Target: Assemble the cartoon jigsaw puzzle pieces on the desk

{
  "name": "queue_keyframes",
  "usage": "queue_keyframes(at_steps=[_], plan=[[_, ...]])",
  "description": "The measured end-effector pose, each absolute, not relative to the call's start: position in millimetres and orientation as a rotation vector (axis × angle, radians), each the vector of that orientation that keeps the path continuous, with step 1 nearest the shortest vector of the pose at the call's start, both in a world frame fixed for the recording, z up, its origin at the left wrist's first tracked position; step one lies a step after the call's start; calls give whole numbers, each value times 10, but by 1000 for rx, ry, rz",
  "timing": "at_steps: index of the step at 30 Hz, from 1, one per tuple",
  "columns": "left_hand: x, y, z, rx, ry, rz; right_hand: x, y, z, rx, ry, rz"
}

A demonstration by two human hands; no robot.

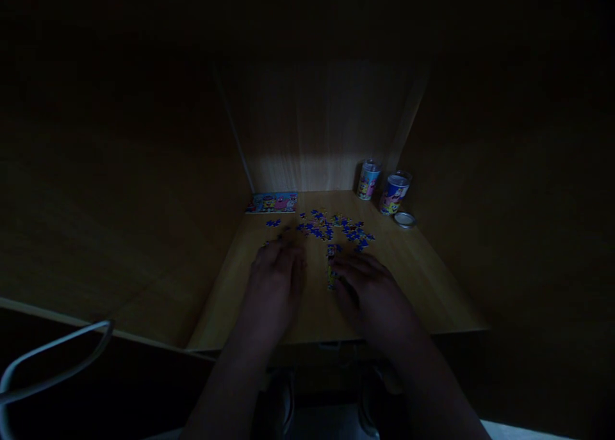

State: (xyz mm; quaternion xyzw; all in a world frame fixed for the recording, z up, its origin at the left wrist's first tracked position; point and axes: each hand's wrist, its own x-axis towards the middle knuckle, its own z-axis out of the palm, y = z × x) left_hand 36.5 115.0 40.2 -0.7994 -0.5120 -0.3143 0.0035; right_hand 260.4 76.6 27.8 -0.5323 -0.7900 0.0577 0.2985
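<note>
A short upright strip of joined jigsaw puzzle pieces (331, 275) lies on the wooden surface between my hands. My right hand (369, 285) is at its right side, fingers bent and fingertips on the strip's edge, with the thumb lower down. To the left, my left hand (275, 270) rests low over the surface, fingers curled forward near a few loose pieces (273, 223). Shadow hides its fingertips, so whether they pinch a piece is unclear. Just beyond both hands spreads a heap of loose puzzle pieces (317, 227), many blue side up.
A cartoon picture card (273, 202) lies at the back left. Two cartoon-printed cans (368, 182) (394, 195) stand at the back right, a round lid (404, 220) in front. Wooden panels (327, 120) enclose the dim surface. A white cable (52, 347) loops at lower left.
</note>
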Motion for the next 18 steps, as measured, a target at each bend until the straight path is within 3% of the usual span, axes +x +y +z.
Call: queue_keyframes(at_steps=[8, 18], plan=[[241, 1136, 404, -2341, -1807, -907, 2601, 753, 285, -1450, -2051, 121], [370, 1129, 375, -2450, -1715, -809, 2612, 763, 278, -1466, -2045, 128]])
